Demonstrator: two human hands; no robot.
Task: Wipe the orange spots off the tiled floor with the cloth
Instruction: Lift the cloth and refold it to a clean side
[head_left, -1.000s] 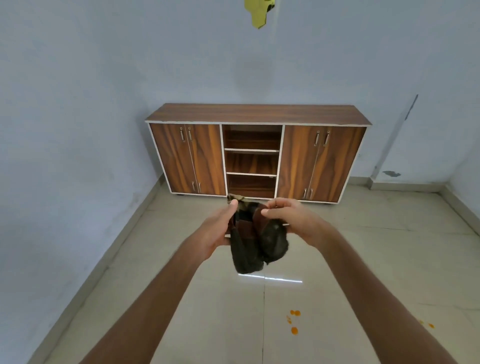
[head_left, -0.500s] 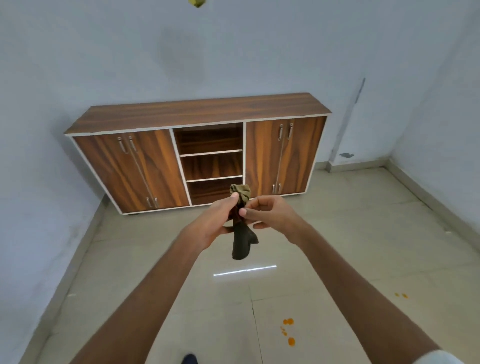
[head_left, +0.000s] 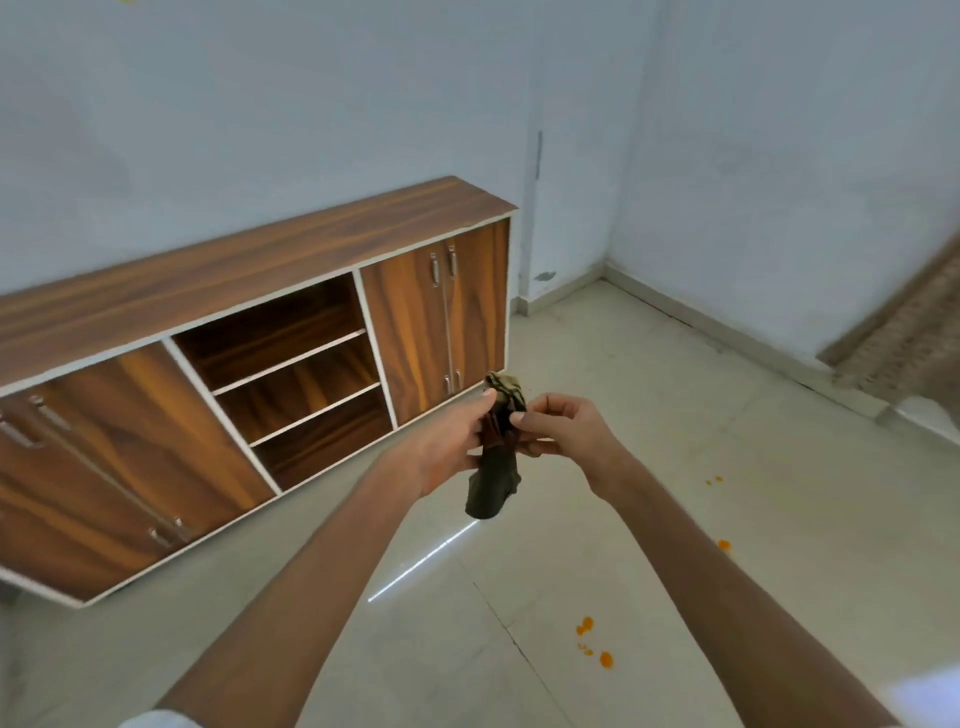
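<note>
I hold a dark olive and brown cloth (head_left: 493, 483) out in front of me at chest height, bunched into a narrow hanging roll. My left hand (head_left: 447, 452) grips it from the left, and my right hand (head_left: 558, 428) pinches its upper part from the right. Orange spots (head_left: 592, 642) lie on the pale tiled floor (head_left: 675, 519) low and to the right of my arms. A single orange spot (head_left: 723, 544) and a small pair of orange specks (head_left: 714, 480) lie farther right.
A long wooden cabinet (head_left: 260, 364) with open middle shelves stands against the far wall on the left. The room corner is at the upper right, with a rough brown edge (head_left: 904, 338) at the right wall. A bright light streak (head_left: 421, 561) reflects off the tiles.
My view has swung right and tilted, so the cabinet slid left. The cloth went from a wide bundle to a narrow roll between both hands. More orange spots came into view at the right.
</note>
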